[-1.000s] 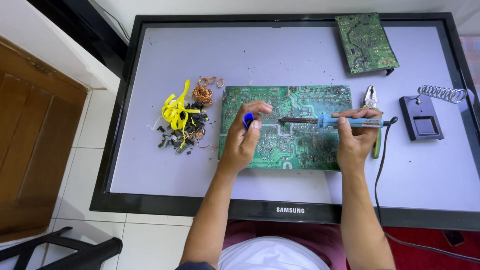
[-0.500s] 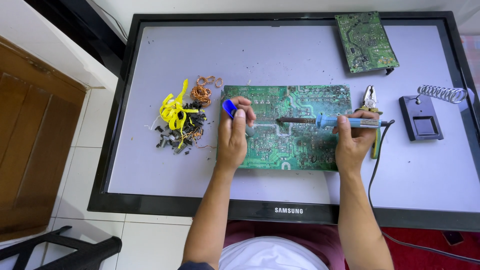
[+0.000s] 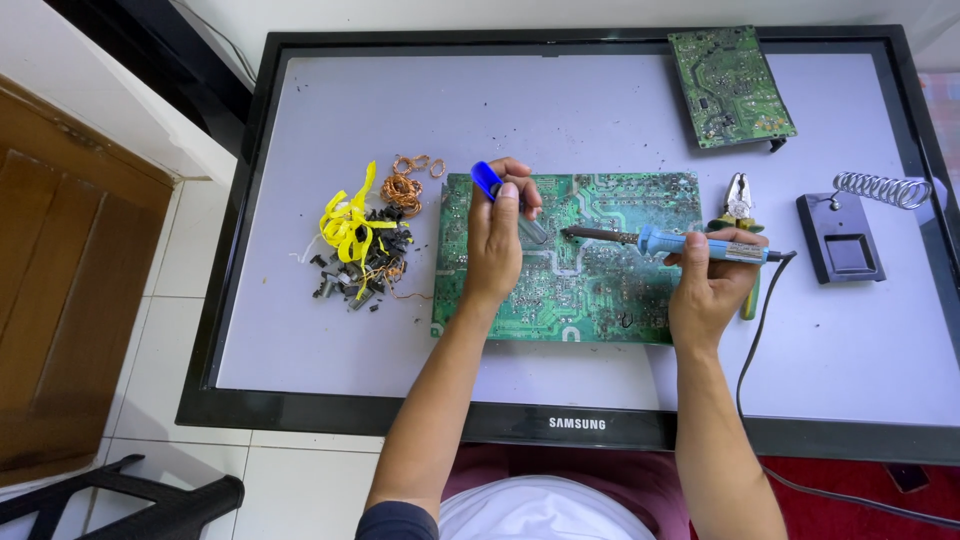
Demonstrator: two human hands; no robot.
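The left hand (image 3: 497, 240) is curled around a slim tool with a blue cap (image 3: 486, 180), fingers pressed together on it, the blue end sticking up past the knuckles and a greyish tip pointing down toward the large green circuit board (image 3: 590, 290). The hand rests on the board's upper left part. Just beside it, the right hand (image 3: 712, 285) grips a blue-handled soldering iron (image 3: 690, 244) in a closed fist, held level, its dark metal tip reaching left to a spot on the board close to the left hand's fingers. A black cord (image 3: 755, 330) trails from the iron down the right side.

The board lies flat near the middle of the pale surface (image 3: 560, 110), which is a flat television screen lying face up with a black frame. Its solder side faces up, pale green with silvery traces.

Partly under the right hand sit pliers (image 3: 738, 195) with green-yellow handles. Further right stands a black iron stand (image 3: 848, 250) with a coiled wire holder. A smaller green circuit board (image 3: 730, 85) lies near the top right corner. Left of the big board is a heap of black parts, yellow strips (image 3: 350, 225) and copper wire coils (image 3: 403, 185)
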